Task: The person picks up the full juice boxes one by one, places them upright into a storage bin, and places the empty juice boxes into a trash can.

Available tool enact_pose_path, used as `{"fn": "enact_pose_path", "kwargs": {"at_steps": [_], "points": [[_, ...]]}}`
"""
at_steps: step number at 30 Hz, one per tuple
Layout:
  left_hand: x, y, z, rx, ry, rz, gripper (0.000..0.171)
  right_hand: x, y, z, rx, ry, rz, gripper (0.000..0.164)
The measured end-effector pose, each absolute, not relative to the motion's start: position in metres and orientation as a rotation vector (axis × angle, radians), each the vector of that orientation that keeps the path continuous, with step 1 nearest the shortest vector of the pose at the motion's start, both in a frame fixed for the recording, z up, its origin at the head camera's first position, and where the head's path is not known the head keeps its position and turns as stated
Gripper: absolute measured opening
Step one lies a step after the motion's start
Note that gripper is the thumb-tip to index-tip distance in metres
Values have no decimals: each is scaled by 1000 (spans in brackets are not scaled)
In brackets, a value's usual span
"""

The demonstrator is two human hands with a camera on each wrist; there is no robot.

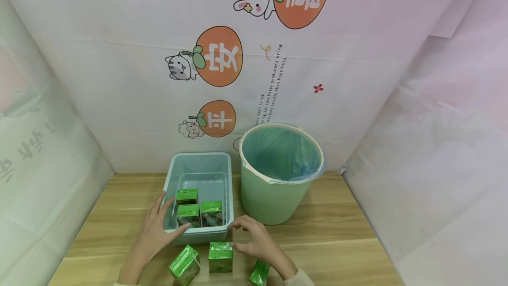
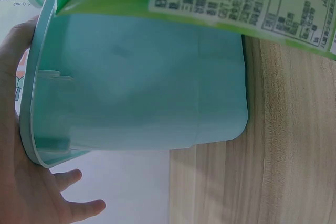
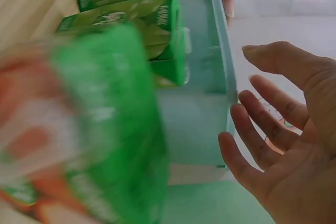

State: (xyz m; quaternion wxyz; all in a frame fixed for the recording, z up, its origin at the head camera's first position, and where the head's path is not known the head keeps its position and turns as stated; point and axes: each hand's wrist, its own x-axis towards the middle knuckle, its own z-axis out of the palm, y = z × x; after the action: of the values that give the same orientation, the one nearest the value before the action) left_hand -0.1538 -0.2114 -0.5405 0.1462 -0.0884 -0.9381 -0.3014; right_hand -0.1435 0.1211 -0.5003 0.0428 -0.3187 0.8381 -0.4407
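A light blue plastic tub (image 1: 204, 229) holds three small green cartons (image 1: 188, 212) near its front. My left hand (image 1: 152, 228) is at the tub's left front corner, fingers spread along the left rim and thumb by the front rim. In the left wrist view the left hand (image 2: 23, 187) lies against the rim with two fingers extended. My right hand (image 1: 258, 244) is at the front right corner, fingers loosely bent. The right wrist view shows that hand (image 3: 294, 150) holding nothing, fingertips close to the rim; contact is unclear.
In front of the tub stand a tilted green carton (image 1: 184, 261) and an upright one (image 1: 220, 257). Another green carton (image 1: 259, 272) is partly hidden by the right forearm. A green bucket (image 1: 270, 200) with a plastic liner stands to the right, against a printed cloth wall (image 1: 139, 100).
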Motion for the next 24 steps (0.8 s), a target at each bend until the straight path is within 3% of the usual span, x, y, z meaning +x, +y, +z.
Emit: {"fn": "enact_pose_path", "kwargs": {"at_steps": [9, 24], "points": [[-153, -210, -539, -257, -2696, -862, 94, -125, 154, -521, -995, 2498, -1310, 34], [-153, -210, -538, -257, -2694, -872, 94, -108, 198, -557, -712, 2200, -1481, 43]]}}
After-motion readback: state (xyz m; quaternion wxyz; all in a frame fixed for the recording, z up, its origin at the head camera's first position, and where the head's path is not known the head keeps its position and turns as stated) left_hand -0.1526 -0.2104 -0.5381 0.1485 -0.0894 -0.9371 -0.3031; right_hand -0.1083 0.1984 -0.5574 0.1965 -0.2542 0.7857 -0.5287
